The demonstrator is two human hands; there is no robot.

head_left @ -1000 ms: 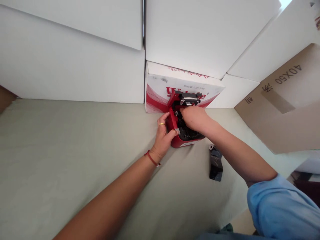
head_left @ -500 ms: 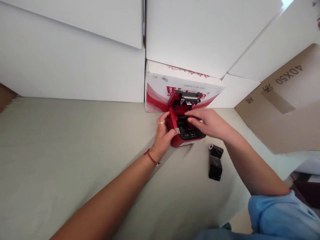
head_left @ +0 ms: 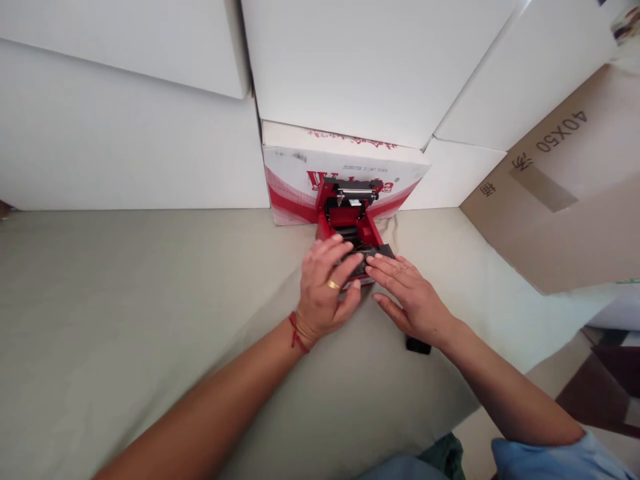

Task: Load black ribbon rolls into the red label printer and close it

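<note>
A small red label printer (head_left: 350,220) stands on the grey-green cloth with its lid raised, showing a black inside and a metal bar at the back. My left hand (head_left: 327,287) lies on the printer's front with fingers spread flat; it wears a gold ring and a red cord at the wrist. My right hand (head_left: 407,297) rests beside it, fingers stretched out, their tips touching the printer's black front panel. A black object (head_left: 418,345) on the cloth is mostly hidden under my right wrist.
A red-and-white printed box (head_left: 345,170) stands right behind the printer. Large white boxes (head_left: 150,133) stack along the back. A brown carton (head_left: 565,193) marked 40X50 leans at the right. The cloth-covered surface (head_left: 125,320) ends at the lower right, where floor shows.
My left hand has left the printer's side and now lies flat on its front. My right hand drew out of the open bay and rests at the front. The view shifted slightly.
</note>
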